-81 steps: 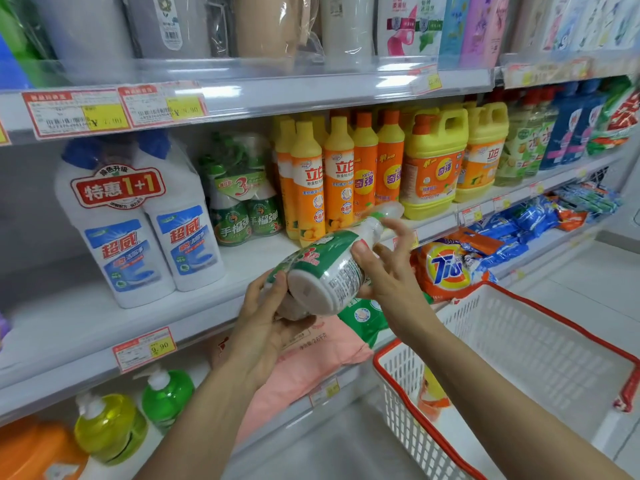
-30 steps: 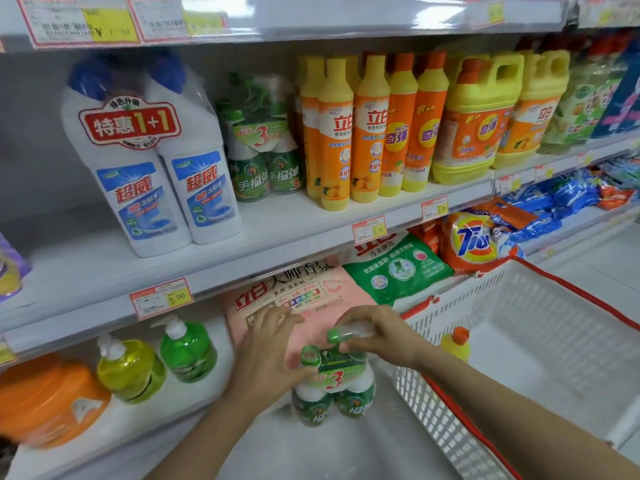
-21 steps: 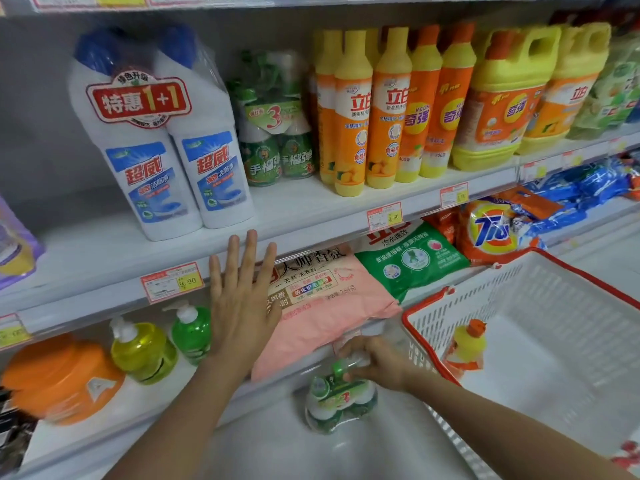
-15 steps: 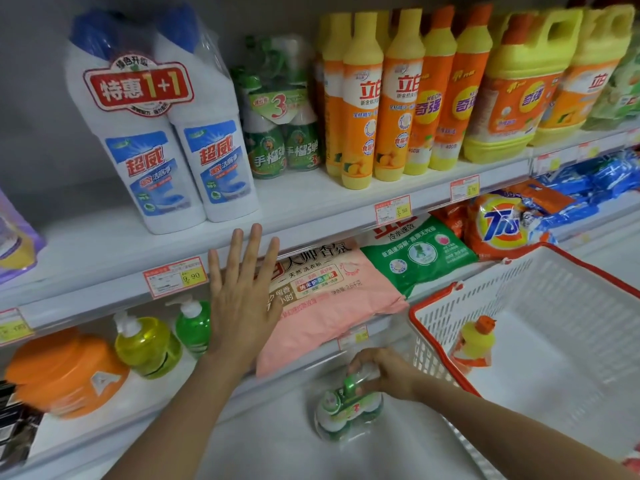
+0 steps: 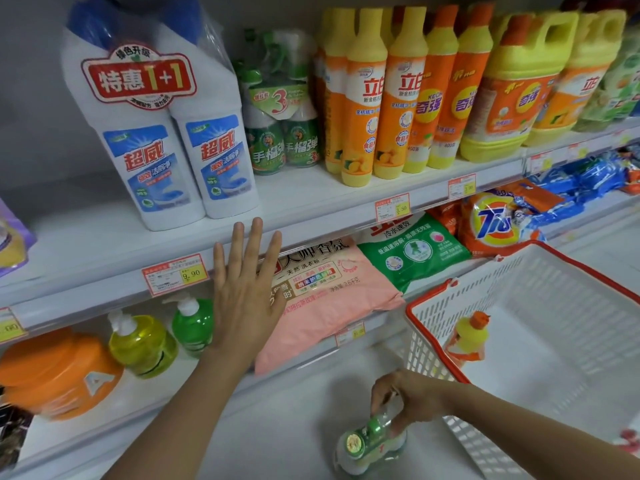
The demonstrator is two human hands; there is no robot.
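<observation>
One hand alone now carries the shrink-wrapped green bottle pack (image 5: 367, 445): the right hand (image 5: 405, 396) grips its top, the shopping basket (image 5: 429, 292) just to that hand's right. The left hand (image 5: 246, 292) has let go, fingers spread open, so the basket is likely next.

Just one cam here, wide-angle, strapped to my head and tilted forward and down. It's right up close to the shelf (image 5: 86, 244), which runs off to the right. The basket (image 5: 485, 282) is lower right, my left grip (image 5: 242, 299) sits mid-frame, and my right grip (image 5: 405, 396) is low over the floor (image 5: 294, 427).
</observation>
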